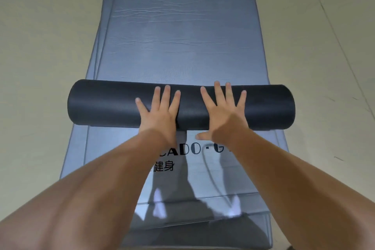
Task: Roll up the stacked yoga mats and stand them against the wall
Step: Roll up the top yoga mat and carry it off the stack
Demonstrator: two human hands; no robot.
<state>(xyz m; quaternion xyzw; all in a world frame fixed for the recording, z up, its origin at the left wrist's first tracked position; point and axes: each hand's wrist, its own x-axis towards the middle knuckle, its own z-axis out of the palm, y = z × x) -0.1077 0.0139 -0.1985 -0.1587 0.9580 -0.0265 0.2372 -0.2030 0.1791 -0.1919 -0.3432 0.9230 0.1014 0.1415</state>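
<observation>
A partly rolled yoga mat [105, 103] lies crosswise as a thick dark roll over the stack. Its unrolled part [182, 32], grey-blue with creases, stretches away from me, with two metal eyelets near its far end. My left hand [160, 111] and my right hand [223, 113] press flat on top of the roll, fingers spread, side by side near its middle. Below the roll another grey mat [97, 160] of the stack shows, with dark printed lettering partly covered by my forearms.
Pale beige floor [40, 46] surrounds the stack on both sides. Edges of lower mats [95, 61] stick out along the left side. A faint seam line runs across the floor at the right [332, 32].
</observation>
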